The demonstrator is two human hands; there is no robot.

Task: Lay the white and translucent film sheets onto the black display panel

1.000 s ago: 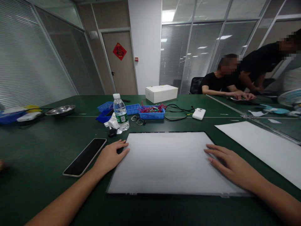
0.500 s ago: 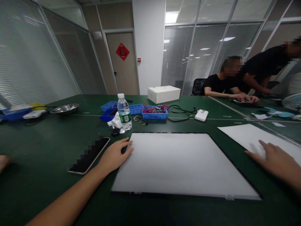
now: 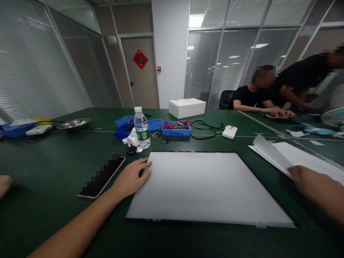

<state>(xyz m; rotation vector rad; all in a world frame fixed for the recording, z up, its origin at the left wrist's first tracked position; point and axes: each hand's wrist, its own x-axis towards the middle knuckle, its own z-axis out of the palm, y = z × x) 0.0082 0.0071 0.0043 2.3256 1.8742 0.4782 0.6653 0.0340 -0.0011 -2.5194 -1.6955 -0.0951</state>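
Observation:
A large white panel with a thin black border (image 3: 204,186) lies flat on the green table (image 3: 53,168) in front of me. My left hand (image 3: 131,177) rests open on the panel's left edge, fingers spread flat. To the right lies a white sheet (image 3: 298,157). My right hand (image 3: 314,186) is closed on that sheet's near edge, and its left edge stands lifted off the table. A black phone (image 3: 103,177) lies just left of my left hand.
Behind the panel stand a water bottle (image 3: 142,128), glasses (image 3: 160,137), blue trays (image 3: 176,129) with coloured bits, black cables, a white device (image 3: 229,132) and a white box (image 3: 187,107). A metal bowl (image 3: 73,124) sits far left. Two people in black sit at the back right.
My right hand left the panel's right side, moved right to the white sheet, and now grips its edge and lifts it. The left hand has stayed put.

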